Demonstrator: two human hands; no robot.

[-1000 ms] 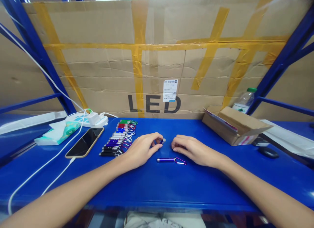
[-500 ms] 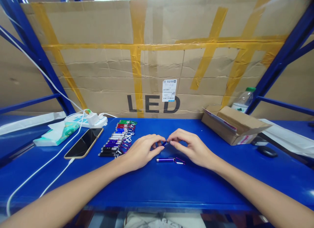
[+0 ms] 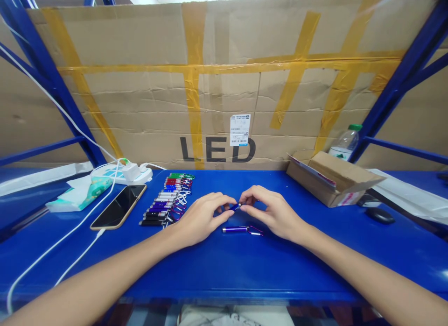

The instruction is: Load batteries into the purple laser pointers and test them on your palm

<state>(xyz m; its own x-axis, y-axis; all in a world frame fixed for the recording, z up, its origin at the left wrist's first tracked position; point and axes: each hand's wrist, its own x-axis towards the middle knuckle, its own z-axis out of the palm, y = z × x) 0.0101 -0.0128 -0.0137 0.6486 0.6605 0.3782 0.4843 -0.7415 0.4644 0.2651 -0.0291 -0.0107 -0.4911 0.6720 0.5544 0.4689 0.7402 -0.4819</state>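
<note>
Head view: left fingers [image 3: 224, 216] and right fingers [image 3: 252, 211] narrowly pinch blue tube [image 3: 235, 207].

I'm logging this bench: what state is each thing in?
Left hand: pinching a small blue piece
Right hand: pinching that piece's end
Purple tube: lying flat, clip attached
Row of tubes: lying side by side
Phone: screen dark, cable plugged in
Carton: open
Bottle: capped
Power strip: adapter plugged in

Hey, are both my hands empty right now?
No, the left hand pinches a small blue piece, with the right hand at its silver tip.
</note>
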